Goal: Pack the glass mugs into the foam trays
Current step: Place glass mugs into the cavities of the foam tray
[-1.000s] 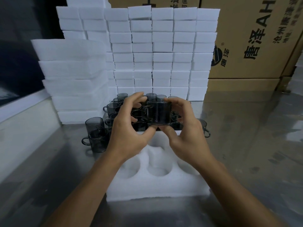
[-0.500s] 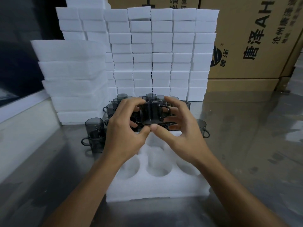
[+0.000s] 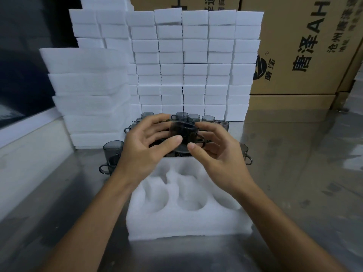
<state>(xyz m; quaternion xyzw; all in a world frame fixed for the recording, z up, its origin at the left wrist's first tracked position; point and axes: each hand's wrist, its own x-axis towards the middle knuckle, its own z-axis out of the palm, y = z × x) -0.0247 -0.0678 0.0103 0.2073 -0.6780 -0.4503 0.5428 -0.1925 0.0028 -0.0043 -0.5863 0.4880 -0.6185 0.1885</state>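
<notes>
Both hands [image 3: 146,148] [image 3: 217,152] hold a smoky mug [image 3: 183,132] above the foam tray's [image 3: 186,226] far edge.

Your left hand [image 3: 145,146] and right hand [image 3: 214,152] covered much of the smoky mug [image 3: 183,132], and it blurred. Behind them, the cluster of mugs [image 3: 193,117] was mostly hidden. The cardboard boxes [image 3: 306,46] ran off the top edge.

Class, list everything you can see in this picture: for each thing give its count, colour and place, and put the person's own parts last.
Held mug: one, smoky grey glass, tilted above the tray.
Loose mugs: many, exact count hidden, grey, on the table behind the hands.
Foam tray: one, white, round pockets empty, nearest the viewer.
Foam stacks: two piles, white, at the back and left.
Cardboard boxes: several, brown, printed, back right.
Table: one, shiny metal.
Left hand: grips the held mug.
Right hand: grips it too.
</notes>
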